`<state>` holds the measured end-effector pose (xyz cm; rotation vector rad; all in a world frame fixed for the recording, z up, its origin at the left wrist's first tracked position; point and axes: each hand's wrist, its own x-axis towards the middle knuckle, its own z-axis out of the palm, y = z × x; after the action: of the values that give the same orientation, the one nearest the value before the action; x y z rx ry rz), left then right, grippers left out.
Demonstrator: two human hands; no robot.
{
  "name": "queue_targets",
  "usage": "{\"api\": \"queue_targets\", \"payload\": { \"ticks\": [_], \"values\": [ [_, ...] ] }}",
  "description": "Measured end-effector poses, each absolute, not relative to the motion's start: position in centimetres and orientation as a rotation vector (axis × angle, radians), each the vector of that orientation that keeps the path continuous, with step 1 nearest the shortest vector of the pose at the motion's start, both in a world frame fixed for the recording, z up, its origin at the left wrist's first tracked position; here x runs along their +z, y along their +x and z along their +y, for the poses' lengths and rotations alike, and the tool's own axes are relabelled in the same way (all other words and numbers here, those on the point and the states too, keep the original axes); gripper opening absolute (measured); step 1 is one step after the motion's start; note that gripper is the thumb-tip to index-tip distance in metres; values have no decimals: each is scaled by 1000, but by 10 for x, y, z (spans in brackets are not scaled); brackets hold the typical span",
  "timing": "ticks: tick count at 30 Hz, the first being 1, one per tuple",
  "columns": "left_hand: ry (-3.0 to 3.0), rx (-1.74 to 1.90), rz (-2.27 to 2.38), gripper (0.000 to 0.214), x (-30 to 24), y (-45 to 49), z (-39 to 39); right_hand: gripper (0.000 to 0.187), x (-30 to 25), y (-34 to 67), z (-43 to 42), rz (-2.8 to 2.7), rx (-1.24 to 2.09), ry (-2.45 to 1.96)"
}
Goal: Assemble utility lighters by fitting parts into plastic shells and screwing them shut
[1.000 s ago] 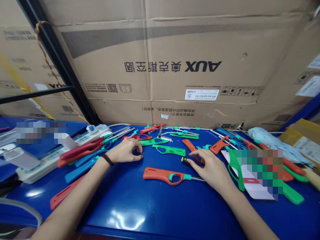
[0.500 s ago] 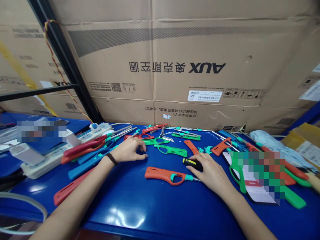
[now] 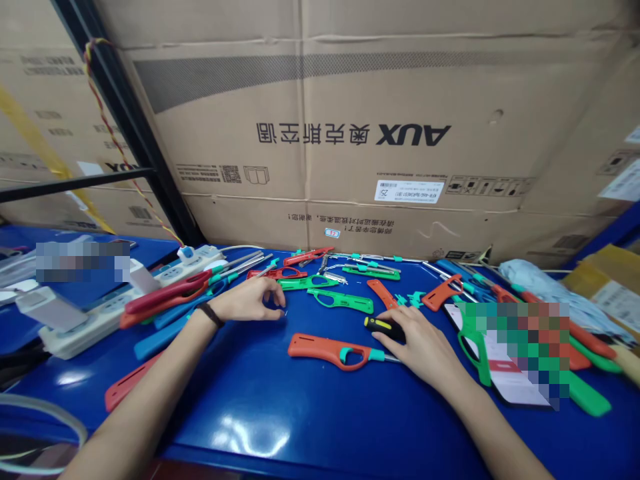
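Note:
My right hand (image 3: 423,337) rests on the table with its fingers round the black and yellow handle (image 3: 384,327) of what looks like a screwdriver; its far end is hidden. Just left of that hand lies an orange gas lighter (image 3: 323,348) with a teal trigger and a metal tube that runs under the fingers. My left hand (image 3: 254,300), a dark band at its wrist, hovers low over the blue table, fingers curled but apart, nothing visible between them. Beyond it are green lighter shells (image 3: 343,301), and an orange shell piece (image 3: 383,294) lies beyond the right hand.
Lighters (image 3: 167,291) lie beside a white power strip (image 3: 107,310) at left. A phone (image 3: 505,360), partly blurred out, and more lighters (image 3: 590,393) are at right. A large cardboard box (image 3: 350,80) stands behind the blue table (image 3: 240,427). Teal small parts (image 3: 413,298) lie near the middle.
My left hand has shifted slightly left and down, away from the green lighter shells. My right hand stays on the screwdriver handle, and the orange lighter lies as before.

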<state>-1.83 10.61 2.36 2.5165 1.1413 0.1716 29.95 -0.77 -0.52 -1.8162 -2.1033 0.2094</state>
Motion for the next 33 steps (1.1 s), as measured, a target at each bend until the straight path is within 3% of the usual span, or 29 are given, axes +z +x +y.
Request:
{"api": "queue_targets", "payload": {
  "ticks": [3,9,22,33],
  "values": [
    [2485,135,1146,27,21,-19,107,15,-4,299,-9,-2098,220,-1825],
    [2498,157,1081,12,17,-18,109,16,-2,297,-9,-2095,248,-1865],
    [2453,326,881,10,31,0,91,17,-1,297,-9,-2077,236,-1840],
    [2494,196,692,14,52,7,65,17,-3,299,-9,-2084,271,-1846]
  ]
}}
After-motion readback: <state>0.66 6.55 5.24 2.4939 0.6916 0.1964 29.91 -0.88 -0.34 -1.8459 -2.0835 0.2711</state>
